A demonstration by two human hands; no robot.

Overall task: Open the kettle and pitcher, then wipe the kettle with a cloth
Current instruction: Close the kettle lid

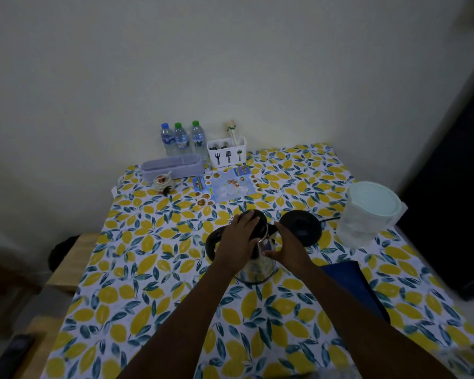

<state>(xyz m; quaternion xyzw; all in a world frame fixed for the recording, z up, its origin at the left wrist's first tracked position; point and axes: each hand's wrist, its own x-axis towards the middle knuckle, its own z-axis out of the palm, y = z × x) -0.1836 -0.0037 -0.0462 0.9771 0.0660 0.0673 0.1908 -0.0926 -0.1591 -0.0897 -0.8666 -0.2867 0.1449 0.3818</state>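
Note:
A steel kettle [253,269] with a black lid and black handle stands on the lemon-print table [153,269], off its round black base [301,227]. My left hand [237,236] lies over the kettle's lid and top. My right hand [288,248] holds the kettle's right side. A clear pitcher [364,217] with a pale green lid on it stands at the right. A blue cloth [350,285] lies flat near my right forearm, partly hidden by it.
Three water bottles [181,139] and a white cutlery caddy [227,153] stand against the back wall. A lilac tray [173,166], a small jar [163,183] and a printed sheet [227,184] lie behind the kettle. A wooden bench [66,269] is left of the table.

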